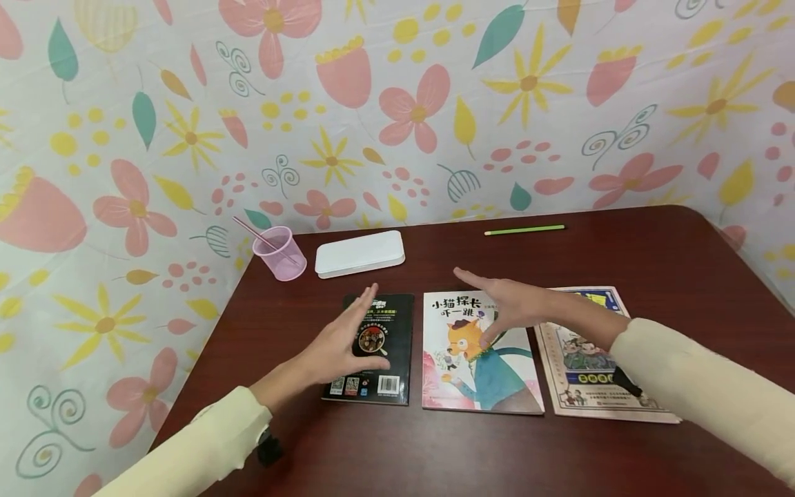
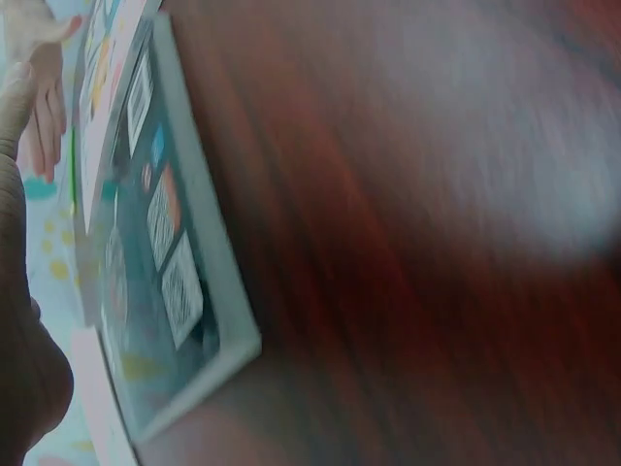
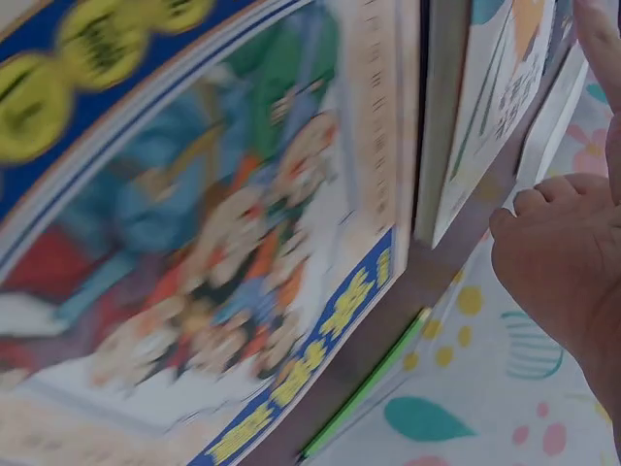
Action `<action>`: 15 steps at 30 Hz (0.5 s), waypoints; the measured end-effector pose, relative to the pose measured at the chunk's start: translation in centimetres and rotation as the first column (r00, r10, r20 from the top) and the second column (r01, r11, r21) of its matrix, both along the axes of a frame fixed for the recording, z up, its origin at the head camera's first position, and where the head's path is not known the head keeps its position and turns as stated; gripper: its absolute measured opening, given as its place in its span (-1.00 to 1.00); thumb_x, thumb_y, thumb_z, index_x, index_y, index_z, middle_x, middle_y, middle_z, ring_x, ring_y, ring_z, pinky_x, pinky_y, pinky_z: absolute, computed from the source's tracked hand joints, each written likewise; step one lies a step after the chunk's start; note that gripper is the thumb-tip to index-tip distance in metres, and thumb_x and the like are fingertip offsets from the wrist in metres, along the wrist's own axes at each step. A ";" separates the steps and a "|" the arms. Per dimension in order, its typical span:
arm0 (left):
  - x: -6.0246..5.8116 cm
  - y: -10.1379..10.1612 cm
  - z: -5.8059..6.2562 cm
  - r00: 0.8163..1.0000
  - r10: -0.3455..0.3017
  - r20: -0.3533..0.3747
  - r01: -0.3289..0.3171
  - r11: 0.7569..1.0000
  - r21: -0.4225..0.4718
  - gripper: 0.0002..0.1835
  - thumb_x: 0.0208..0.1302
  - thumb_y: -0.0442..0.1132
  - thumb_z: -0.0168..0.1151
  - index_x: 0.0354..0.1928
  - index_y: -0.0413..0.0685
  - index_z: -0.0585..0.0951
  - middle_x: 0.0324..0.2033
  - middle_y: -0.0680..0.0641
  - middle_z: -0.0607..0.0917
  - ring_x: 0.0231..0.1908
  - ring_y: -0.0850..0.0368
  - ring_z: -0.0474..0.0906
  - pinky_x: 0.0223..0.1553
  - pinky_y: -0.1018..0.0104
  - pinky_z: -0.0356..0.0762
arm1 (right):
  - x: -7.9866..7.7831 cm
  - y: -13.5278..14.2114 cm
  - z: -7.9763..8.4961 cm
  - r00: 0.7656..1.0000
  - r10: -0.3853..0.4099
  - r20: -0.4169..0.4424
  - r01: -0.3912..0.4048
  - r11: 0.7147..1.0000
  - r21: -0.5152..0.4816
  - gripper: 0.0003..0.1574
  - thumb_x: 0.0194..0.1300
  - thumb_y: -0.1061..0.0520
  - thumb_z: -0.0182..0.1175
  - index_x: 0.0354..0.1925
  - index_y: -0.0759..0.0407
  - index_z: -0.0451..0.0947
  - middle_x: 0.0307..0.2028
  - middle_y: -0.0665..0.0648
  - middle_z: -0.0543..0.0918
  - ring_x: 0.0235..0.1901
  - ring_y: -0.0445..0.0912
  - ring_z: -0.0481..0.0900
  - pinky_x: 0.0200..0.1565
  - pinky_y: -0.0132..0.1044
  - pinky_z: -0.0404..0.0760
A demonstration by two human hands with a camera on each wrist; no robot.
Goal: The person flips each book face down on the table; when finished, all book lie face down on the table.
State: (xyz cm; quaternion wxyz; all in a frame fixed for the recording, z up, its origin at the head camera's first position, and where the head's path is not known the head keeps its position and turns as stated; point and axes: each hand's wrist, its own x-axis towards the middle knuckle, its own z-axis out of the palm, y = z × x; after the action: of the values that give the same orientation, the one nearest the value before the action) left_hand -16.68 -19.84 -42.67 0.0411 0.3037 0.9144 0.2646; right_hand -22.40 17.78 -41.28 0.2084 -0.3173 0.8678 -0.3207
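Three books lie side by side on the dark red table. My left hand [image 1: 341, 345] hovers over the black book [image 1: 397, 338] at the left, fingers extended and thumb apart, holding nothing. Above the middle picture book [image 1: 459, 379], which has an orange cat in a teal coat on its cover, is my right hand [image 1: 512, 304], its fingers also straight and nothing in it. The cream-and-blue comic book [image 1: 577, 379] lies at the right, partly hidden under my right forearm. In the right wrist view that comic book [image 3: 223, 223] looms large and blurred.
A pink cup [image 1: 282, 259] with a thin striped stick [image 1: 254, 233] in it stands at the back left. Beside it lies a white case [image 1: 360, 254]. A green pencil [image 1: 524, 230] rests near the back edge, before a flower-patterned curtain [image 1: 397, 159].
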 end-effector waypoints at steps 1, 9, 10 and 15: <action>0.2 0.5 -0.2 1.000 -0.002 0.019 0.002 1.000 -0.013 0.44 0.14 0.24 0.62 0.73 0.31 -0.31 0.71 0.02 -0.12 0.66 0.06 -0.15 0.54 -0.21 0.10 | 0.1 0.5 -0.1 1.000 0.004 0.022 -0.004 1.000 0.000 0.75 -0.03 -0.04 0.75 0.73 0.21 -0.27 0.69 0.36 -0.12 0.60 0.37 0.02 0.41 0.30 0.36; 1.7 3.9 -1.2 0.993 -0.013 0.122 0.025 0.995 -0.101 0.48 0.10 0.44 0.52 0.74 0.02 -0.26 0.71 -0.07 -0.15 0.66 0.09 -0.17 0.55 -0.12 0.14 | 0.6 3.7 -0.5 0.988 -0.006 0.152 0.011 1.000 -0.029 0.81 -0.04 0.01 0.75 0.72 0.21 -0.37 0.67 0.43 -0.23 0.62 0.44 -0.26 0.41 0.39 0.29; 1.9 4.2 -1.3 0.992 -0.017 0.122 0.030 0.994 -0.109 0.50 0.07 0.48 0.51 0.74 -0.02 -0.23 0.71 -0.09 -0.14 0.66 0.09 -0.16 0.54 -0.12 0.16 | 0.6 4.0 -0.6 0.988 -0.012 0.151 0.016 1.000 -0.024 0.80 -0.04 0.00 0.75 0.72 0.22 -0.35 0.67 0.45 -0.20 0.61 0.46 -0.23 0.39 0.40 0.31; 2.9 5.4 -1.8 0.995 -0.050 0.082 0.063 0.985 -0.162 0.56 -0.02 0.60 0.45 0.72 -0.14 -0.17 0.71 -0.15 -0.11 0.67 0.04 -0.19 0.54 -0.11 0.16 | 0.7 5.3 -0.8 0.992 -0.035 0.121 0.037 0.999 -0.018 0.71 -0.04 0.01 0.75 0.71 0.28 -0.19 0.64 0.48 -0.06 0.58 0.49 -0.12 0.31 0.35 0.43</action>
State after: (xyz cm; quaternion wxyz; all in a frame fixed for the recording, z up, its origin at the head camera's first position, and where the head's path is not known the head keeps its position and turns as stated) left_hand -13.79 -14.42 -44.50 0.1087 0.3147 0.9218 0.1986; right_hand -21.74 23.08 -42.08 0.2513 -0.2838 0.8558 -0.3519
